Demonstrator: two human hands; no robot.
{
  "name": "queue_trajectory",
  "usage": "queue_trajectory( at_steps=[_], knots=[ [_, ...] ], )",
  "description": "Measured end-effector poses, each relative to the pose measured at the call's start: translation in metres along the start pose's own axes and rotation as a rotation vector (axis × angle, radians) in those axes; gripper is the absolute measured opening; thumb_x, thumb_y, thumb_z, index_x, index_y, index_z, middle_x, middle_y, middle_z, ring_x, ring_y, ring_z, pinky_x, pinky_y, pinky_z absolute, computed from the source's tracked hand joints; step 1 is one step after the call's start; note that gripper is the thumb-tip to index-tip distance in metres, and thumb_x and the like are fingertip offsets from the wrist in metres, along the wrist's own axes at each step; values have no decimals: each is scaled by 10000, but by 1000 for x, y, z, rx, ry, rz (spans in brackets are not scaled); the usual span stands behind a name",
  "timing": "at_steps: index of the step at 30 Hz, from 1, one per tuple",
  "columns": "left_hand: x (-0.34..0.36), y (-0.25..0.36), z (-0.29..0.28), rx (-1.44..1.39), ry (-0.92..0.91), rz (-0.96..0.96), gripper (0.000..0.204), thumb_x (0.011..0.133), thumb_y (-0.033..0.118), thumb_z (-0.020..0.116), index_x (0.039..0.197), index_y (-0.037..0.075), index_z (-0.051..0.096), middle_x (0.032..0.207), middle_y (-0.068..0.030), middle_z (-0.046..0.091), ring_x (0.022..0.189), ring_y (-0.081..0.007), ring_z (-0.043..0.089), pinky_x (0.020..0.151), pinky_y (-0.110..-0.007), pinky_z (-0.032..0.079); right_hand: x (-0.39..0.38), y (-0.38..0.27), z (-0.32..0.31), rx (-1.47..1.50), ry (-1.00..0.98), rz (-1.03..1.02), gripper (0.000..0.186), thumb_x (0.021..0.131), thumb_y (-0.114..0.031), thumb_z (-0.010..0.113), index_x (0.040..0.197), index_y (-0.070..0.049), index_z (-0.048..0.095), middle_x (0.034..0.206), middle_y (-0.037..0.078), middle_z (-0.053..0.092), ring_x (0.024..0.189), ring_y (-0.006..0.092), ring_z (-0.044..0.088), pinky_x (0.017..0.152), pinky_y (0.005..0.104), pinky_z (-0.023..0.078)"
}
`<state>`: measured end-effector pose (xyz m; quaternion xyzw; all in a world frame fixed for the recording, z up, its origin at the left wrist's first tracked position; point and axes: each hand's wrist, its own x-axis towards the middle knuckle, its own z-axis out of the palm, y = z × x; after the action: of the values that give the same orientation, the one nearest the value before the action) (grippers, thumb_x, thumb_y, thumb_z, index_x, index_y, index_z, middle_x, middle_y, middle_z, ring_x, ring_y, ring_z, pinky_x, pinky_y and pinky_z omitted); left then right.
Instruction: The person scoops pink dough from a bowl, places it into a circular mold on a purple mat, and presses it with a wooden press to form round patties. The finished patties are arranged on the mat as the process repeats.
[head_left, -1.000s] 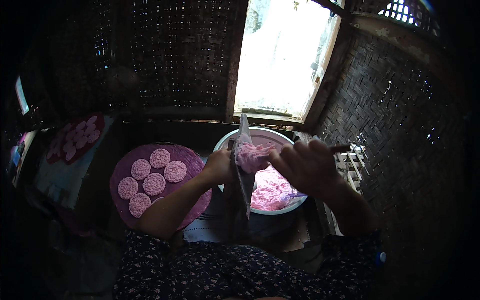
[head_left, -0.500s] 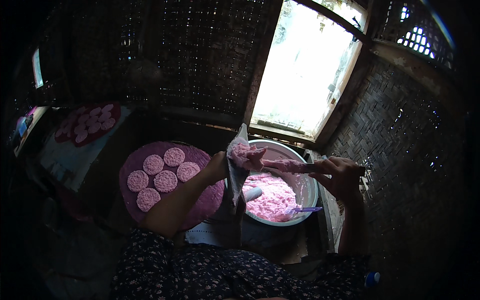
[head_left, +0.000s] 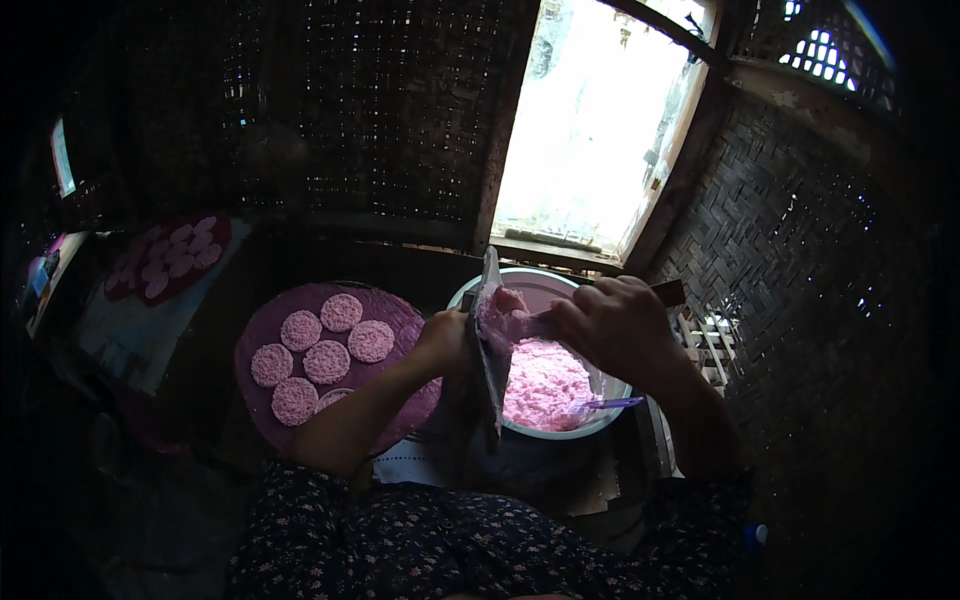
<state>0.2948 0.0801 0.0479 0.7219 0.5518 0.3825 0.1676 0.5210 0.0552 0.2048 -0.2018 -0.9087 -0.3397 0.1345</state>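
Observation:
My left hand (head_left: 443, 340) is closed on the back of a thin board (head_left: 492, 395), held upright on edge. A lump of sticky pink grain mash (head_left: 510, 303) clings to the board's right face. My right hand (head_left: 612, 318) grips a flat spatula with a dark handle (head_left: 668, 292), its coated blade against that mash. Below them stands a pale round basin (head_left: 575, 434) holding more pink mash (head_left: 548, 388). To the left, several round pink cakes (head_left: 326, 362) lie on a purple round mat (head_left: 262, 322); my left forearm partly covers one of them.
A purple-handled utensil (head_left: 615, 403) rests across the basin's right rim. Farther left, more pink cakes (head_left: 180, 265) lie on a dark red mat. A bright window (head_left: 590, 130) is behind the basin, and a woven wall (head_left: 810, 230) rises on the right.
My right hand has moved left, bringing the spatula blade up against the mash on the board. A grey tube-like piece in the basin is now hidden. The view has shifted slightly.

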Motion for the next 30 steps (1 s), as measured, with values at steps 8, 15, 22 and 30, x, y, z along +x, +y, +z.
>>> queue_trajectory(
  at_steps=[8,15,22,30],
  knots=[
    [6,-43,-14,-347,-2,57,321,741,250,678,974,32,642,914,-188,656,873,-319,646,733,-370,498,-19,16,-32,6,168,40,207,747,-251,705,916,-152,640,677,-6,541,584,136,566,519,290,438],
    [2,-32,-15,-270,-16,27,345,723,277,703,971,43,651,916,-177,659,886,-302,647,742,-354,495,-20,33,-23,125,196,153,199,732,-234,733,890,-140,659,659,19,592,584,168,605,505,320,451],
    [4,-7,-10,18,-76,-2,444,708,301,721,1044,31,614,1008,-176,642,945,-317,629,800,-366,490,-11,3,-8,36,160,-14,116,763,-235,669,823,-146,626,616,-9,484,567,125,544,507,273,436],
    [4,-13,-22,-46,-66,-3,297,721,296,644,858,33,654,889,-204,642,849,-360,628,749,-414,498,-17,-1,-11,-7,215,4,173,743,-255,713,886,-177,655,620,-20,480,552,113,534,477,274,411]
  ],
)
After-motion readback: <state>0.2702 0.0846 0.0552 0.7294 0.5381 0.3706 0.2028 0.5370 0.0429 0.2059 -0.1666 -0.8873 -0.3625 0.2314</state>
